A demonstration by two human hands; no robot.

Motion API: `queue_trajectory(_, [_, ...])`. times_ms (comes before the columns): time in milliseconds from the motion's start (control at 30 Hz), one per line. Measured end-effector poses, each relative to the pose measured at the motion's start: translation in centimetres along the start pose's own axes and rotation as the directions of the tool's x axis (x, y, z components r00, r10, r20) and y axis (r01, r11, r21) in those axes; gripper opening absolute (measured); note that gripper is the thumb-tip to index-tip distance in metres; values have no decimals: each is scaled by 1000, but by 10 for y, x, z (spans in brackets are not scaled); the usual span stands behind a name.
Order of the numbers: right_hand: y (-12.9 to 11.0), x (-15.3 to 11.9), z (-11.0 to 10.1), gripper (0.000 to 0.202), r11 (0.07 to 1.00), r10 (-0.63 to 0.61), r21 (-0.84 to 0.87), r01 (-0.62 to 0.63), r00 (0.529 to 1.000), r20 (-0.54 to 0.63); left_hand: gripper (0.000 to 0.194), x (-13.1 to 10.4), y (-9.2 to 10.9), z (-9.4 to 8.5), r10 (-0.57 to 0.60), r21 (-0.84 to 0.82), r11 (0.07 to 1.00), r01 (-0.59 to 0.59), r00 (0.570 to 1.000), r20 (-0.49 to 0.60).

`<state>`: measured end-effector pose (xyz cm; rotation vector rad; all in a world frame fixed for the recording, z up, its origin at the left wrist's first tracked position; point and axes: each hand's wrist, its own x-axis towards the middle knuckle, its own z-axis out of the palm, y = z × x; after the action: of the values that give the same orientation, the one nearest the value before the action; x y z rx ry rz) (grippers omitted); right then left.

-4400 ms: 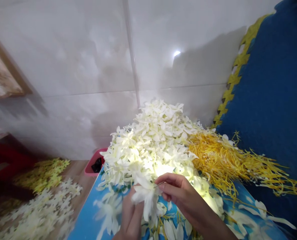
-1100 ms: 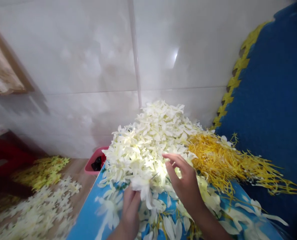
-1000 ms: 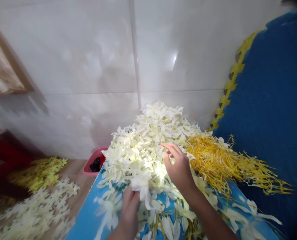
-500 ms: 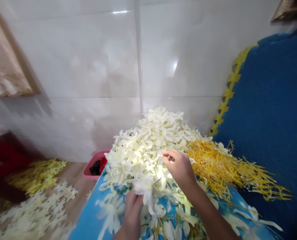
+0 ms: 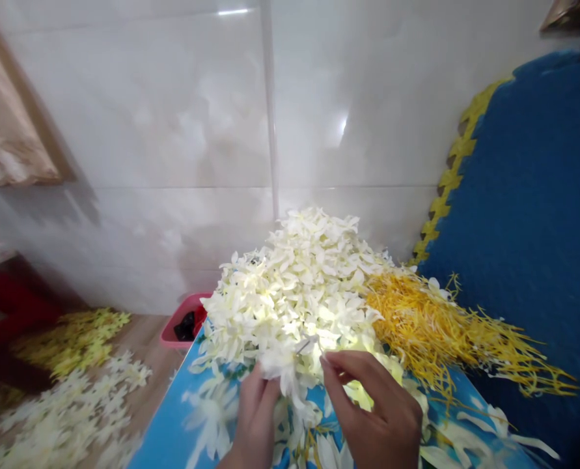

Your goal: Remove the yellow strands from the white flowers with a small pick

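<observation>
A large heap of white artificial petals [image 5: 309, 273] lies on a blue tabletop [image 5: 170, 404]. My left hand [image 5: 258, 404] is closed on a white flower [image 5: 280, 365] at the near edge of the heap. A thin dark stem or wire [image 5: 305, 344] sticks out of that flower toward the right. Just right of it, my right hand [image 5: 368, 397] has thumb and forefinger pinched; whatever is between the fingertips is too small to name. Yellow strands [image 5: 446, 326] lie in a bundle right of the heap.
A pink basin [image 5: 170, 331] with dark and red items stands left of the table. Yellow petals [image 5: 82, 335] and white petals [image 5: 69, 404] are piled on the floor at left. A blue foam mat [image 5: 524, 215] leans at right, before a tiled wall [image 5: 172, 130].
My right hand has come down and nearer from over the petal heap, to just right of the held flower. My left hand stays nearly in place with the flower.
</observation>
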<state>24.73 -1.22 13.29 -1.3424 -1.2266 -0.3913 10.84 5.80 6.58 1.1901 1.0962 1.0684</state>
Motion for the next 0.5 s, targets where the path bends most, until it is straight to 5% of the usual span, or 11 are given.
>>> queue_trajectory(167, [6, -6, 4, 22, 999, -24, -22, 24, 1000, 5, 48, -5, -1, 10, 22, -73, 997, -30, 993, -113])
queue_trajectory(500, [6, -8, 2, 29, 953, -299, -18, 304, 944, 139, 40, -8, -4, 8, 15, -73, 997, -23, 994, -110])
